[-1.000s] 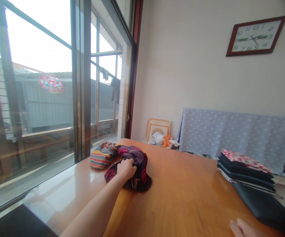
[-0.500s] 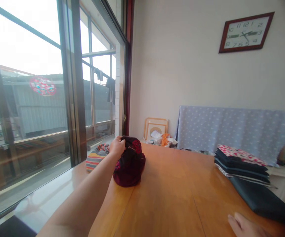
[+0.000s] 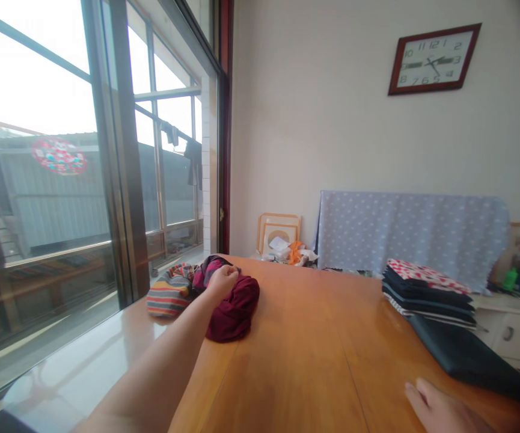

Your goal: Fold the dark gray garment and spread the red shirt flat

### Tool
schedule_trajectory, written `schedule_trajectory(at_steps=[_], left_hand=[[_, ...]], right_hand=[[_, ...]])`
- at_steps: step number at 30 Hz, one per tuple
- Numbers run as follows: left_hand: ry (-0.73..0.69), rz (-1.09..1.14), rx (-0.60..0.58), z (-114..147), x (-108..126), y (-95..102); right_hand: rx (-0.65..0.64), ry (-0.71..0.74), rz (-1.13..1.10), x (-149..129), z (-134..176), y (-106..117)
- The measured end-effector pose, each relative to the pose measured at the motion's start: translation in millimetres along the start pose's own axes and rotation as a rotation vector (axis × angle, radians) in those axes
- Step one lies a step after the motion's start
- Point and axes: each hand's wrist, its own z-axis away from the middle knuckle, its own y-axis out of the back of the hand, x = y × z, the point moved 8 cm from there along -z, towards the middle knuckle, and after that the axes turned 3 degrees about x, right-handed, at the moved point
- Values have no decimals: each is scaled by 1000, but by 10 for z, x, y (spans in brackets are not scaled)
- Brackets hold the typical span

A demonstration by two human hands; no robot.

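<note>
Far left, the window (image 3: 56, 210). Next, striped cloth (image 3: 167, 299), bunched on the table (image 3: 296, 349), just beside the maroon cloth (image 3: 235, 313). Left hand (image 3: 224, 279) at the far part of the maroon cloth, fingers curled in, seemingly pinching a patterned fold; fingertips hidden. Half a second ago, that far part drawn up tall, dark and patterned; now down low in a soft heap on the table, plain maroon mostly on show. Apparently, then, turned about and reshaped in place rather than carried off, and not yet let go. Farther right, folded stack (image 3: 428, 294), then black case (image 3: 467, 355) stretching out from near it. In front, at the lower edge, right hand (image 3: 440, 406), nothing seen in hold; partly cut off, so cannot tell how far open.
</note>
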Motion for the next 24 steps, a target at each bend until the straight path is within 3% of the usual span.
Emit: schedule_trajectory(at_steps=[4, 7, 13, 17, 20, 22, 24], left_hand=[[-78, -282, -140, 457, -154, -310], [-114, -432, -167, 712, -184, -422], [-113, -532, -185, 902, 48, -576], [-198, -432, -287, 1236, 399, -902], [-276, -278, -477, 1643, 675, -1241], [-225, -39, -641, 1857, 807, -1405], [-109, 197, -656, 1879, 870, -1417]], right_hand=[[11, 16, 51, -74, 59, 85], [12, 18, 69, -133, 79, 130], [11, -6, 122, -245, 101, 220], [21, -16, 161, -339, 151, 322], [27, -20, 184, -420, 203, 416], [34, -25, 194, -473, 238, 482], [40, -28, 203, -523, 269, 544]])
